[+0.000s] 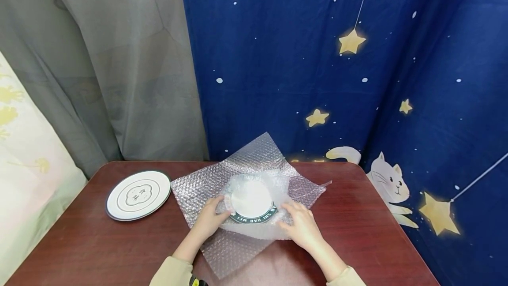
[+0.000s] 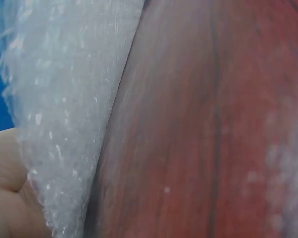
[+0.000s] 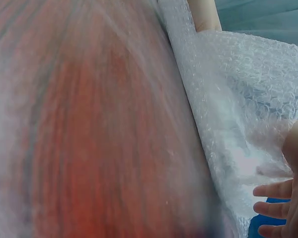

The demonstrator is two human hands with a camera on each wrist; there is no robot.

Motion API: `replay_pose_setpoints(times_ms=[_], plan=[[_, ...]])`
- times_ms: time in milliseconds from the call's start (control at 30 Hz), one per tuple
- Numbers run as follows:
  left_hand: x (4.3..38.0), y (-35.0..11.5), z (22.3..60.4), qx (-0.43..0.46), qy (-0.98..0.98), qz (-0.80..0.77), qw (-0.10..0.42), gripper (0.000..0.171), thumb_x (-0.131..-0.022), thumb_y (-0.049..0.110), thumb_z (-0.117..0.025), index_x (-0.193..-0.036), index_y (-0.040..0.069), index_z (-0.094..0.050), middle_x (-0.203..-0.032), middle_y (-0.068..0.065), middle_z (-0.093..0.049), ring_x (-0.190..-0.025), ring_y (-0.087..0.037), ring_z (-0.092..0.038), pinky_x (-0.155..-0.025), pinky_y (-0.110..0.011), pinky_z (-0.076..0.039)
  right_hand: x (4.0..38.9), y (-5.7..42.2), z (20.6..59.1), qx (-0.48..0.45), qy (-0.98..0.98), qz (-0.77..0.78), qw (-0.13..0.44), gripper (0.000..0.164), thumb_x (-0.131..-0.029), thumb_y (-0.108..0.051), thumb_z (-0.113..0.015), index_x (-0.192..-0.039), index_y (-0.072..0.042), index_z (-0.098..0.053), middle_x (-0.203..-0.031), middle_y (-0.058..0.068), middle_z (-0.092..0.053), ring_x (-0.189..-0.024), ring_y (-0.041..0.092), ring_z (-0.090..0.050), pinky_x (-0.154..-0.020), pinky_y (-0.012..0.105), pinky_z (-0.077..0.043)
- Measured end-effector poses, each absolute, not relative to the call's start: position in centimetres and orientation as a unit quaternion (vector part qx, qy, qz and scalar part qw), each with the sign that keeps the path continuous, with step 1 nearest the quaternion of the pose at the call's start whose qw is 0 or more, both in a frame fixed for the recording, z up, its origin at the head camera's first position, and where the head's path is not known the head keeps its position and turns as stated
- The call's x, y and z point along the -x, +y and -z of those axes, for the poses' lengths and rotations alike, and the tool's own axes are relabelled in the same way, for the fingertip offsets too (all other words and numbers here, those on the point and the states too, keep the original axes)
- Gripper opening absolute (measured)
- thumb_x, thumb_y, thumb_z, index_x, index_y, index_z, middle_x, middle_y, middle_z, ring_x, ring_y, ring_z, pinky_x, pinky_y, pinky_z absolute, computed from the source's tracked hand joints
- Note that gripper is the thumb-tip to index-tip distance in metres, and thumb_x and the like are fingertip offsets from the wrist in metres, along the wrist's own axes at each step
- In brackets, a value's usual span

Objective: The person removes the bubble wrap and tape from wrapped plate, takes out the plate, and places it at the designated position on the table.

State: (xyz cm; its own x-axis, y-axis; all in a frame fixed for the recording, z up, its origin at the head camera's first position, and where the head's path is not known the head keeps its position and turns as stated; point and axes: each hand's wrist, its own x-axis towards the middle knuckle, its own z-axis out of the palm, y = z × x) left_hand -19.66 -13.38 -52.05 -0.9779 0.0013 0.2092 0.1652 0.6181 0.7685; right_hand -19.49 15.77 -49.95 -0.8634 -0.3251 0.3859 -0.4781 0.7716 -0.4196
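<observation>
A round white plate [image 1: 252, 197] with a dark green lettered rim lies inside translucent bubble wrap [image 1: 258, 231], over a larger spread sheet of bubble wrap [image 1: 238, 253]. At its left edge my left hand [image 1: 211, 216] holds the wrapped plate, thumb toward the rim. My right hand [image 1: 302, 224] holds the opposite side, with thumb and fingers spread along the wrap. The right wrist view shows several fingers [image 3: 273, 192] stretched beside the wrap [image 3: 228, 114], the rest partly hidden behind it. Bubble wrap [image 2: 69, 99] covers part of the left hand [image 2: 10, 183] in the left wrist view.
A second white plate [image 1: 136, 202] with a dark rim and printed characters lies at the left of the reddish-brown table [image 1: 341, 242]. Grey [image 1: 147, 78] and blue star-patterned curtains [image 1: 278, 56] hang behind the table's far edge.
</observation>
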Motion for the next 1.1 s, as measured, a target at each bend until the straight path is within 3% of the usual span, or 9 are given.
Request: replay_pose_setpoints(times_ms=[200,467,700,1100], plan=[[19.8,-13.7,52.1,0.038,-0.888,0.451,0.086,0.065,-0.084,0.022,-0.073,-0.135,-0.008,-0.046,-0.125,-0.029,-0.047,-0.102,-0.039,-0.058,-0.085,-0.049,-0.049,19.4,16.3,50.1,-0.188,-0.934,-0.261,0.158,0.049,-0.076,-0.027,-0.078,-0.117,-0.004,-0.065,-0.126,0.019,-0.056,-0.114,0.039,-0.05,-0.091,0.057,-0.038],[19.8,-13.9,51.9,0.018,-0.886,0.451,0.102,0.053,-0.091,0.02,-0.064,-0.133,-0.009,-0.048,-0.131,-0.033,-0.044,-0.116,-0.048,-0.048,-0.093,-0.056,-0.042,19.4,17.0,50.4,-0.141,-0.941,-0.266,0.155,0.048,-0.075,-0.034,-0.076,-0.113,-0.006,-0.068,-0.132,0.028,-0.048,-0.117,0.042,-0.046,-0.091,0.059,-0.036],[20.0,-14.4,51.4,0.001,-0.883,0.456,0.111,0.048,-0.094,0.02,-0.06,-0.132,-0.008,-0.05,-0.133,-0.033,-0.044,-0.123,-0.049,-0.041,-0.098,-0.06,-0.035,19.4,17.4,50.5,-0.122,-0.941,-0.265,0.171,0.042,-0.074,-0.033,-0.077,-0.106,-0.007,-0.071,-0.139,0.028,-0.04,-0.123,0.045,-0.039,-0.092,0.062,-0.034],[20.8,-15.7,51.2,-0.035,-0.885,0.446,0.128,0.043,-0.095,0.016,-0.057,-0.127,-0.011,-0.052,-0.123,-0.033,-0.052,-0.114,-0.045,-0.05,-0.092,-0.055,-0.042,19.7,18.1,50.7,-0.113,-0.938,-0.255,0.204,0.034,-0.072,-0.032,-0.079,-0.093,-0.009,-0.065,-0.146,0.03,-0.028,-0.134,0.047,-0.019,-0.098,0.067,-0.021]])
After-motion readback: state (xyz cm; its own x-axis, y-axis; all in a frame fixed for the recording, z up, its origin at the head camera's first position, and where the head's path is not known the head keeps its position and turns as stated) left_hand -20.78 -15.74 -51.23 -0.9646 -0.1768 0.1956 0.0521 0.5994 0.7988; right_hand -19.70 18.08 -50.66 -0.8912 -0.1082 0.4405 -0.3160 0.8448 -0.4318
